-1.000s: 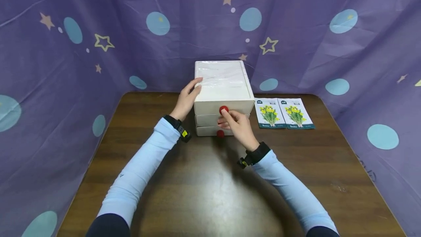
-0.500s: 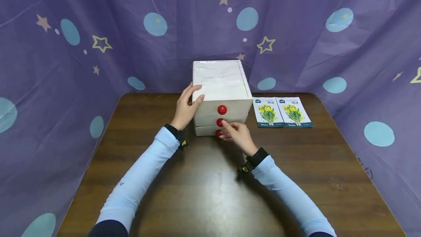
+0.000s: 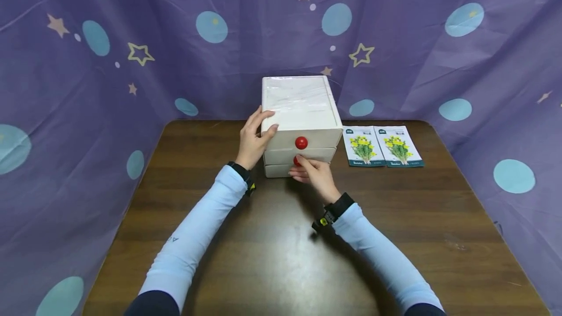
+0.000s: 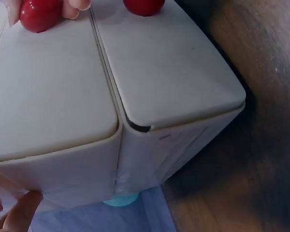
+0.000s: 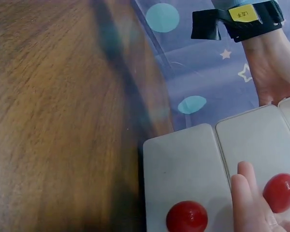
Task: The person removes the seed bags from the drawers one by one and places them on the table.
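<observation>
A white box of three stacked drawers stands at the back of the table, its drawer fronts looking closed. The thumb and fingers of my right hand pinch the red middle knob. Above it the red top knob is uncovered. The bottom knob is hidden behind my right hand in the head view but shows in both wrist views. My left hand rests on the box's left side and top edge; its fingertips appear at the lower left of the left wrist view.
Two seed packets with yellow flowers printed on them lie side by side, right of the box. The wooden table extends toward me. A purple curtain with stars and blue dots hangs behind and on both sides.
My right hand has moved down from the top knob to the middle one and now grips it. My left thumb has shifted slightly toward the front edge of the box.
</observation>
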The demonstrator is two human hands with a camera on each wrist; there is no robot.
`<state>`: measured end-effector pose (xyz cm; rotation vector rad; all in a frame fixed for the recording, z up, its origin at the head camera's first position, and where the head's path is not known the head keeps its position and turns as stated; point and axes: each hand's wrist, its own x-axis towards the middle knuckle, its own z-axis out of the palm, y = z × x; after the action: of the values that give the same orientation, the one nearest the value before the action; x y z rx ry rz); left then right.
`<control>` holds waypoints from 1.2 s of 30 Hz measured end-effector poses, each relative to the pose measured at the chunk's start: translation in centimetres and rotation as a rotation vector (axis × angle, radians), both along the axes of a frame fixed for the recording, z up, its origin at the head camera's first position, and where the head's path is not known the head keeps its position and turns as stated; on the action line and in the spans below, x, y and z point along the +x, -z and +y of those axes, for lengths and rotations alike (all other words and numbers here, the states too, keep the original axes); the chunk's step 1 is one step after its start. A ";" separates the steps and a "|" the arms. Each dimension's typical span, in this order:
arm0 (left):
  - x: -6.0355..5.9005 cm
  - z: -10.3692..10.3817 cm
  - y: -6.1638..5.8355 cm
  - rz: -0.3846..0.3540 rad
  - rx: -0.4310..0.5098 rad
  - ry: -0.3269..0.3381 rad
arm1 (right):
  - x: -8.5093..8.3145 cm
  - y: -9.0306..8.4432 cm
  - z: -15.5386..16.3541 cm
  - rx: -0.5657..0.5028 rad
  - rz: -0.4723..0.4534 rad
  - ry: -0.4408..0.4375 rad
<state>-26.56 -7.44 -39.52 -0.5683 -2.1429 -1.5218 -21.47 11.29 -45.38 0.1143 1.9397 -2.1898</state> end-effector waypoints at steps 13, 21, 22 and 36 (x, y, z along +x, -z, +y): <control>0.6 0.3 -0.6 -0.066 0.027 0.037 | 1.8 0.8 0.5 0.032 0.043 0.003; 0.6 0.0 -0.9 -0.072 0.019 0.022 | 4.9 1.8 0.1 0.025 0.082 0.014; 0.6 -0.1 -0.9 -0.068 0.016 0.022 | 5.2 1.8 0.1 0.025 0.081 0.017; -2.3 -0.6 2.5 -0.065 0.018 0.038 | 9.8 0.1 0.8 0.031 0.048 -0.045</control>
<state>-28.87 -7.99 -41.99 -0.5638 -2.1759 -1.5989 -11.69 12.06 -45.51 0.0220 1.9823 -2.1534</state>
